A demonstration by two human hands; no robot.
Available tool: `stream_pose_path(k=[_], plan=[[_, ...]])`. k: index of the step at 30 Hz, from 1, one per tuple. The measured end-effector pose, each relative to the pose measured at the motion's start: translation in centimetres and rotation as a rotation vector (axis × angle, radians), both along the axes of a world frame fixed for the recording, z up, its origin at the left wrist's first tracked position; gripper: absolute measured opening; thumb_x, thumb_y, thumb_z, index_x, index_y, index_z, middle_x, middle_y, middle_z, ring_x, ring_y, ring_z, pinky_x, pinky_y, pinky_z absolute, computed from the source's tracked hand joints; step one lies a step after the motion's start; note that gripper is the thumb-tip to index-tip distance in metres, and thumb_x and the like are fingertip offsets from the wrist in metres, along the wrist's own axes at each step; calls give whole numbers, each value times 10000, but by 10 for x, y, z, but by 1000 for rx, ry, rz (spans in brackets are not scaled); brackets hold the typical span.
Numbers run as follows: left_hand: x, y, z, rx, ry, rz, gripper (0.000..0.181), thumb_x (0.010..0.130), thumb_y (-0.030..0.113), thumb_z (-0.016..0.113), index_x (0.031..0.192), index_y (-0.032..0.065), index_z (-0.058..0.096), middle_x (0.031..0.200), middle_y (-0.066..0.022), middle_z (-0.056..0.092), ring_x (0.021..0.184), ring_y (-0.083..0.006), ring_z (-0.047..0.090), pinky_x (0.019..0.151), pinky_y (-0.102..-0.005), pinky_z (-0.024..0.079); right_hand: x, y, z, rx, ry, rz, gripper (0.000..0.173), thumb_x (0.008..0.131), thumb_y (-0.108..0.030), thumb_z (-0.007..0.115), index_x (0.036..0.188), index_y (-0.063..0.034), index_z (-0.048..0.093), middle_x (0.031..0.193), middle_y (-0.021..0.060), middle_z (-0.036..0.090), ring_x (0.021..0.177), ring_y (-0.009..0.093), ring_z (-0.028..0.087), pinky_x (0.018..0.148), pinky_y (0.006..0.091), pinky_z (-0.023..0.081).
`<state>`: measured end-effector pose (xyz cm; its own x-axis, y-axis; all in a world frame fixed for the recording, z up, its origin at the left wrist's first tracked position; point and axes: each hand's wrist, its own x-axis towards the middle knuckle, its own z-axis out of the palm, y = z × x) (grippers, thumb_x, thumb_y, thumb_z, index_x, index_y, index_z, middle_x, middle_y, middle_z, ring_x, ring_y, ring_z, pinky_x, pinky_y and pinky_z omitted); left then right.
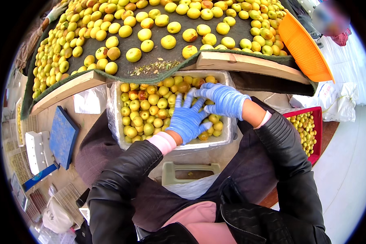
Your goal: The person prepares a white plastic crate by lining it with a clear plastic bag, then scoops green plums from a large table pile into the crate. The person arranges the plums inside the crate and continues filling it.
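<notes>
A white foam box (231, 131) lined with clear plastic stands between the knees, filled with yellow-green jujube-like fruits (153, 99), some marked reddish brown. My left hand (187, 119), in a blue striped glove, lies palm down with spread fingers on the fruits at the box's right half. My right hand (222, 99), gloved alike, reaches over the box's upper right, its fingertips beside and partly over those of my left hand. The fruits under both hands are hidden. Beyond the box, many more such fruits (168, 42) lie on a dark cloth-covered sorting table.
The table's wooden edge (250, 62) borders the box's far side. An orange plastic basket (306, 45) leans at the right. Below it stands a red box (318, 134) of smaller-looking fruits. A blue platform scale (63, 137) is at the left. Another person's gloved hand (56, 12) shows upper left.
</notes>
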<state>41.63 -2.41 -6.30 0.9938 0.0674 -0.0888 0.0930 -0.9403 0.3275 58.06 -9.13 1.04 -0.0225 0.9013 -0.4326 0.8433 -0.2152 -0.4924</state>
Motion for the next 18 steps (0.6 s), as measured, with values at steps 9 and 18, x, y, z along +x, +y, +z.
stream_pose_path(k=[9, 18], plan=[[-66, 27, -7, 69, -53, -148, 593, 816, 556, 560, 1375, 391, 450, 1521, -39, 300, 1400, -314, 238, 1075, -668, 129, -11, -10, -12, -311, -110, 175, 460, 744, -171, 704, 1188, -132, 591, 1079, 131, 584, 992, 346, 590, 848, 427, 490], [-76, 75, 22, 163, 65, 7, 634, 835, 563, 537, 1369, 225, 487, 1449, -97, 404, 1311, -326, 381, 1073, -569, 246, -16, 7, -13, -173, -15, 302, 434, 757, -216, 701, 1174, -124, 622, 1058, 144, 658, 976, 334, 627, 843, 417, 494]])
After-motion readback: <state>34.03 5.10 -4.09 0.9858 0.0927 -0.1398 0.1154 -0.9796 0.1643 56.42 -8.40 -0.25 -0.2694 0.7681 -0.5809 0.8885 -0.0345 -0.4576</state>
